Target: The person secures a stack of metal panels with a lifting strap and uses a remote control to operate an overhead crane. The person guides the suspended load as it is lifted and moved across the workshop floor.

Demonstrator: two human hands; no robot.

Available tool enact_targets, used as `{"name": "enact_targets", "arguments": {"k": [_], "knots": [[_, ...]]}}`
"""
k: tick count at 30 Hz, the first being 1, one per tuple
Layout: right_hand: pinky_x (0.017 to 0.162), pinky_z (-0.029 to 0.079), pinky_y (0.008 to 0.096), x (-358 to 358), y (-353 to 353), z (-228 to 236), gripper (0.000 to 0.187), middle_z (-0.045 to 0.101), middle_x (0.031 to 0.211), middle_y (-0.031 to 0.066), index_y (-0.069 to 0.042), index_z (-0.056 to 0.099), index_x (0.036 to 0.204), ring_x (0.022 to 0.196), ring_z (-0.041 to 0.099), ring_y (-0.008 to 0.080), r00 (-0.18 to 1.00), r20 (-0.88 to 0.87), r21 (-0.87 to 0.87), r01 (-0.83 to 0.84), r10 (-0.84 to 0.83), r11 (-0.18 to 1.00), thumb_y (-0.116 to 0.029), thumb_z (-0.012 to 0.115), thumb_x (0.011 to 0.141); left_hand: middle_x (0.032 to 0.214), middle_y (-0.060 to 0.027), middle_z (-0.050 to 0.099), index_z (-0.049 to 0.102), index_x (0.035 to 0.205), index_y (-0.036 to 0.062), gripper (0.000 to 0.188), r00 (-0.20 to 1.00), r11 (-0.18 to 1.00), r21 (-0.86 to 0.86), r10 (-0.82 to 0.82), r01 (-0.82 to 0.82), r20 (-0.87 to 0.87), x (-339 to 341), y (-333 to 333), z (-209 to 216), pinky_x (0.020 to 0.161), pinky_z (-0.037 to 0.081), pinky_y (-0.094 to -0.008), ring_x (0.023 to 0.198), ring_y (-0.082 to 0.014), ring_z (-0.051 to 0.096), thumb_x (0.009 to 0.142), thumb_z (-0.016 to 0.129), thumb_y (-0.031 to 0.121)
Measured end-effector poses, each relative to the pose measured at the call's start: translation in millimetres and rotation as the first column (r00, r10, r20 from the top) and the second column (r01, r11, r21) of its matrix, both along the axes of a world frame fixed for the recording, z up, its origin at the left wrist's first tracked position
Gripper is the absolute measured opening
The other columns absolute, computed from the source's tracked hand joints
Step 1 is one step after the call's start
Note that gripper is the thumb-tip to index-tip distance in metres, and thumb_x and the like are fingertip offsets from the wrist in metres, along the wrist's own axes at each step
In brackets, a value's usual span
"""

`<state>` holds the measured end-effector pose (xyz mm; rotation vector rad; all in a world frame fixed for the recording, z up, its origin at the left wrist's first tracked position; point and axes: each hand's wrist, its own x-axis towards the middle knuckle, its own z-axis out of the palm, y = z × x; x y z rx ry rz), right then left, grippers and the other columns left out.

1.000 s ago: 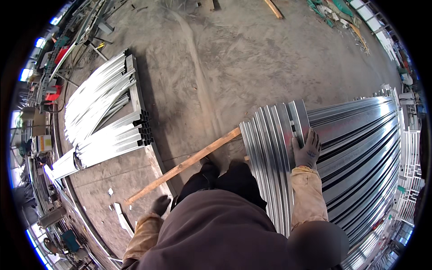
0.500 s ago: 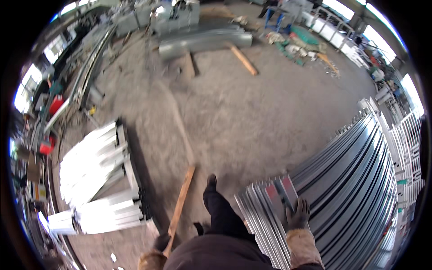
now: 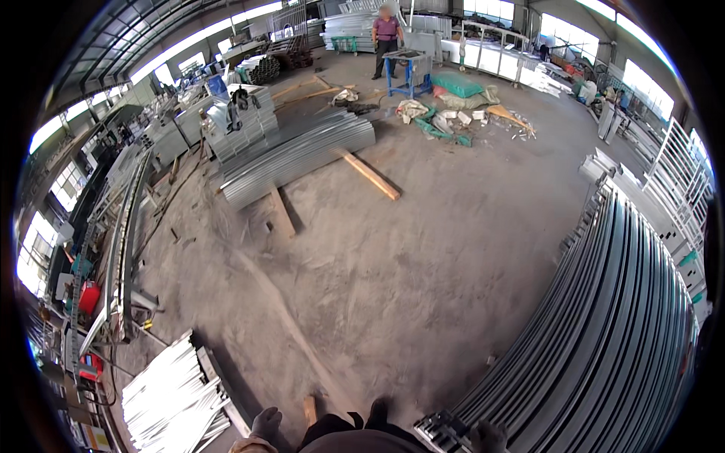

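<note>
Metal profiles (image 3: 596,332): stacked beside the right grip (image 3: 488,436), seen at their near ends; contact and closure cannot be told.
Left grip (image 3: 266,424): curled, contents hidden; white strips (image 3: 170,396) are laid leftward.
Floor (image 3: 423,272): dusty, spread ahead.
Room: far ahead, a person (image 3: 387,30) is seen.

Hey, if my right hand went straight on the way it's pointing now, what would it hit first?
Most likely the long metal bars piled just ahead of your right hand, though depth is unclear and it might pass above them.
</note>
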<state>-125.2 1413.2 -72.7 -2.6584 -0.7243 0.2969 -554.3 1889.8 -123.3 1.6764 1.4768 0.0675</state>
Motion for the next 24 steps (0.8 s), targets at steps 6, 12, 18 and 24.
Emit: {"name": "enact_targets", "arguments": {"k": [6, 12, 18, 24], "knots": [[0.08, 0.054, 0.0497, 23, 17, -31, 0.033, 0.075, 0.089, 0.0131, -0.013, 0.079, 0.1, 0.086, 0.069, 0.0355, 1.0, -0.02, -0.127, -0.017, 0.015, 0.992, -0.042, 0.063, 0.097, 0.106, -0.0168, 0.071, 0.072, 0.103, 0.0119, 0.018, 0.565, 0.518, 0.225, -0.761, 0.825, -0.32, 37, 145, -102, 0.086, 0.058, -0.0458, 0.105, -0.035, 0.07, 0.096, 0.058, 0.021], [0.072, 0.052, 0.0392, 87, 80, -18, 0.036, 0.071, 0.088, 0.0071, -0.013, 0.073, 0.112, 0.075, 0.064, 0.0242, 0.976, -0.218, -0.298, -0.041, -0.026, 0.954, -0.045, 0.066, 0.096, 0.122, -0.0184, 0.07, 0.073, 0.117, 0.0137, 0.041, 0.21, 0.35, -0.379, -0.908, 0.857, -0.363, 229, 297, -132, 0.099, 0.051, -0.0496, 0.118, -0.0385, 0.065, 0.097, 0.05, 0.04], [0.07, 0.051, 0.037, 304, 268, -32, 0.036, 0.07, 0.09, 0.0066, -0.012, 0.072, 0.114, 0.077, 0.063, 0.0231, 0.882, -0.346, -0.137, 0.29, -0.32, 0.947, -0.043, 0.067, 0.097, 0.137, -0.0213, 0.064, 0.068, 0.131, 0.0056, 0.067, 0.476, 0.603, -0.213, -0.762, 0.769, -0.439, 527, 504, -127, 0.109, 0.045, -0.0491, 0.129, -0.0396, 0.059, 0.093, 0.057, 0.06], [0.069, 0.051, 0.0348, 506, 385, -65, 0.036, 0.07, 0.092, 0.0061, -0.01, 0.07, 0.116, 0.078, 0.063, 0.0221, 0.694, -0.541, 0.026, 0.578, -0.475, 0.815, -0.042, 0.067, 0.098, 0.133, -0.021, 0.067, 0.065, 0.134, 0.0045, 0.065, 0.711, 0.696, 0.152, -0.694, 0.702, -0.107, 874, 604, -60, 0.108, 0.047, -0.0454, 0.127, -0.0376, 0.062, 0.092, 0.063, 0.054]]}}
